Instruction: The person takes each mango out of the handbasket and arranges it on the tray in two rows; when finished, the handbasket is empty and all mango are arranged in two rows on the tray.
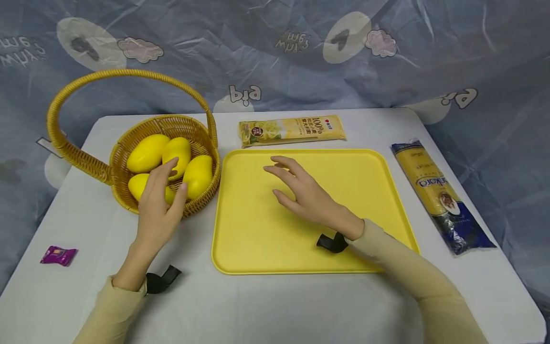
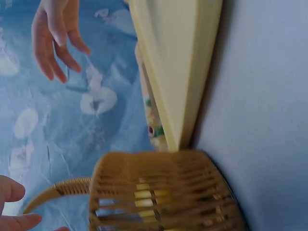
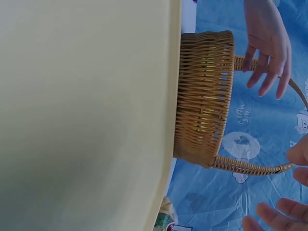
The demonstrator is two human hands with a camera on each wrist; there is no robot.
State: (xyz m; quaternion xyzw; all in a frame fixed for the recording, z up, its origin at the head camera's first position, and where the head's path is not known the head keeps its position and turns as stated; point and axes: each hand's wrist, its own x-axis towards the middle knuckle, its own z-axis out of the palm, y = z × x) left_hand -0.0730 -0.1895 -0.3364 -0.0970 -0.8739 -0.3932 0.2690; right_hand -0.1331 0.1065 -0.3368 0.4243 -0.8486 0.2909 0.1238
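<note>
from afar i see a white surface [image 1: 275, 308] with rounded corners, backed by a creased grey-blue sheet [image 1: 240, 48] printed with pale ovals, pink clouds [image 1: 141, 49] and lettering [image 1: 245, 94].

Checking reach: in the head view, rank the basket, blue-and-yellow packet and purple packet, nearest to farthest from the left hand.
1. Basket: just ahead of the left hand.
2. Purple packet: to its left.
3. Blue-and-yellow packet: far right.

The head camera looks forward and down over the table [image 1: 275, 306]; both wrist cameras, low, close and turned sideways, share the basket [image 3: 204, 98] and tray [image 3: 86, 96].
</note>
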